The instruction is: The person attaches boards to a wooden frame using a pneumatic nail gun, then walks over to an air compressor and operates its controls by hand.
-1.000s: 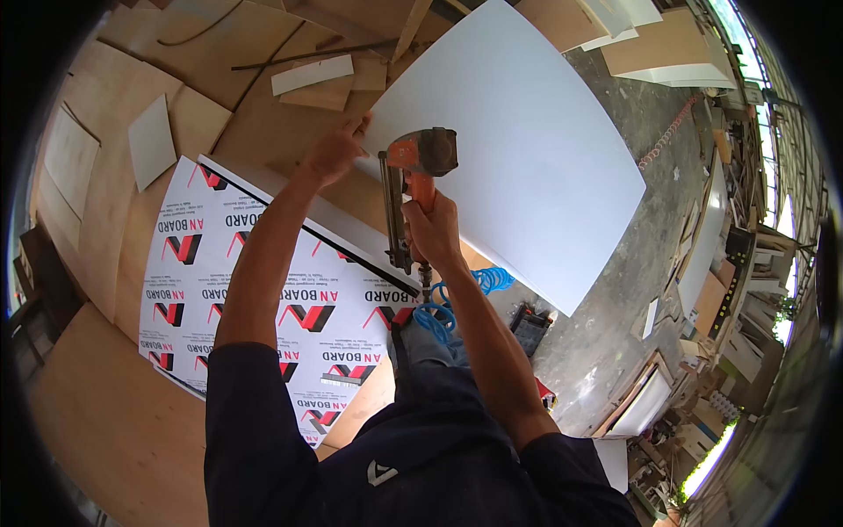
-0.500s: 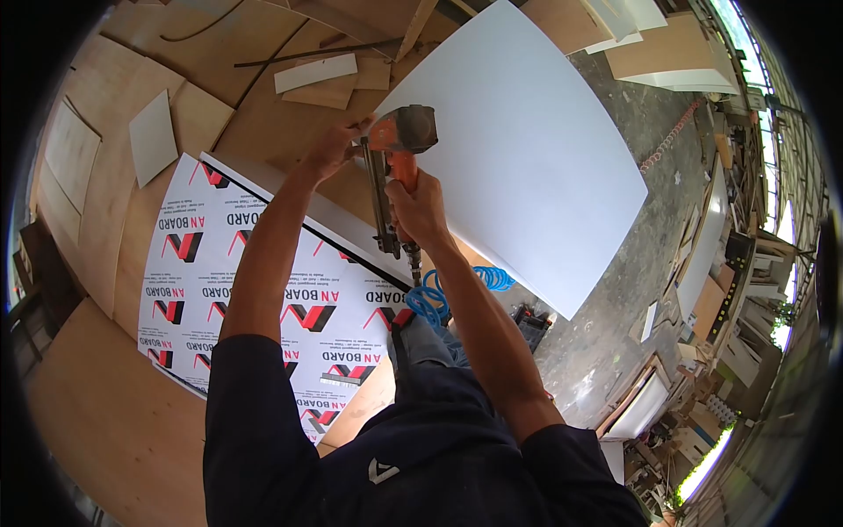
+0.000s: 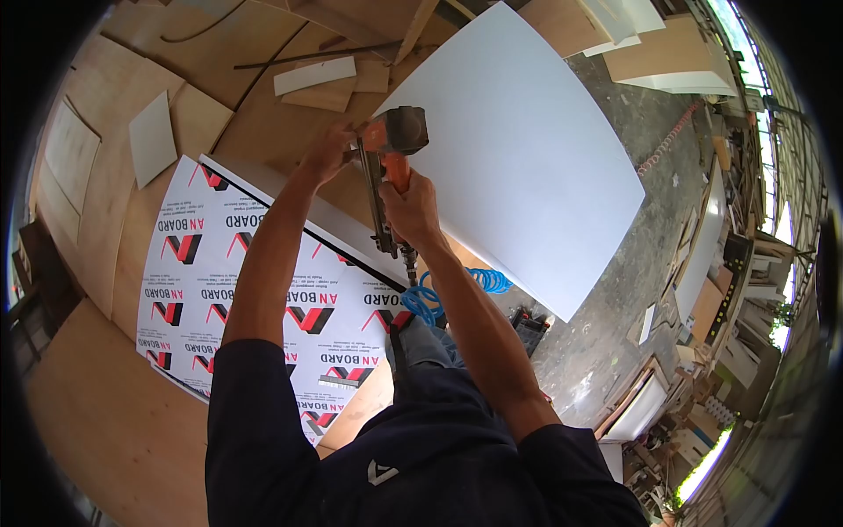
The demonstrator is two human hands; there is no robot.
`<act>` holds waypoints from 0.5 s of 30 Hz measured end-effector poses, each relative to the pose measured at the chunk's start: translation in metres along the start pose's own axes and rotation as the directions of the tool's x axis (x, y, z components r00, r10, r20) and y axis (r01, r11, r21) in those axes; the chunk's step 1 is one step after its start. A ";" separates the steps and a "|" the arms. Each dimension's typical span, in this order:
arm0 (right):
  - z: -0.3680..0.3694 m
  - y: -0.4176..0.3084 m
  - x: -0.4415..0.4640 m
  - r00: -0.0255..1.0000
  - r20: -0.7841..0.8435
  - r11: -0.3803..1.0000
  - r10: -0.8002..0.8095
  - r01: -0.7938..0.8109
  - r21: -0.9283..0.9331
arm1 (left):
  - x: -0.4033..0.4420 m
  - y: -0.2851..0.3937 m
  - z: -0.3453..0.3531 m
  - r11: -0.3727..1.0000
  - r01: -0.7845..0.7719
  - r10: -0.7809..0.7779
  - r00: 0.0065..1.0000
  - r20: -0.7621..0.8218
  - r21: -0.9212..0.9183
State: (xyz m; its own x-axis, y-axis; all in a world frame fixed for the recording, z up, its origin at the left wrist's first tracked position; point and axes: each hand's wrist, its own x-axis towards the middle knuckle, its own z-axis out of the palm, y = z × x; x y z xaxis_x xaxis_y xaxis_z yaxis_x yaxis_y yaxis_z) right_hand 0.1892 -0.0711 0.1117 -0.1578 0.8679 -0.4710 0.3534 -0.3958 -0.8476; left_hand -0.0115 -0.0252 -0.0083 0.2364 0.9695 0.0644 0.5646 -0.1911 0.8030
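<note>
An orange and black air nail gun [image 3: 399,132] is upright in my right hand [image 3: 413,211], whose fingers wrap its handle. A blue coiled air hose [image 3: 423,303] joins the bottom of the handle. My left hand [image 3: 329,154] is closed at the left edge of a large white panel [image 3: 527,158], beside the gun's nose; its fingertips are partly hidden there. Below my left forearm lies a board covered in printed film [image 3: 224,290], with a dark line along its upper edge. A pale strip [image 3: 351,230] runs between that board and the gun.
Plywood sheets [image 3: 97,351] spread across the left side. Small white and brown offcuts [image 3: 314,75] lie beyond my left hand. Concrete floor [image 3: 606,263] shows at right, with a red coiled hose [image 3: 672,136] on it. Stacked boards and scraps [image 3: 729,290] line the far right.
The nail gun and my right hand have shifted slightly left. My left hand has moved a little left too, staying close to the gun's nose.
</note>
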 end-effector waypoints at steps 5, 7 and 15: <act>-0.006 0.003 -0.005 1.000 -0.002 1.000 0.019 -0.019 0.001 | 0.000 -0.001 -0.001 0.997 0.001 -0.004 0.999 0.037 0.080; -0.006 0.000 -0.009 1.000 -0.002 1.000 0.026 -0.026 0.015 | 0.001 -0.011 0.006 0.998 -0.010 0.010 1.000 0.012 0.058; -0.007 0.004 -0.007 1.000 -0.017 1.000 0.002 -0.002 0.004 | -0.003 -0.009 0.006 0.986 -0.020 0.023 1.000 -0.011 0.165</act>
State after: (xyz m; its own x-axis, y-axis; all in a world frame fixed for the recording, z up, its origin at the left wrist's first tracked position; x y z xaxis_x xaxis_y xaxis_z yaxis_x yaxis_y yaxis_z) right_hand 0.1980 -0.0768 0.1133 -0.1417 0.8721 -0.4684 0.3501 -0.3985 -0.8477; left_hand -0.0125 -0.0273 -0.0199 0.2404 0.9666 0.0891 0.6824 -0.2336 0.6927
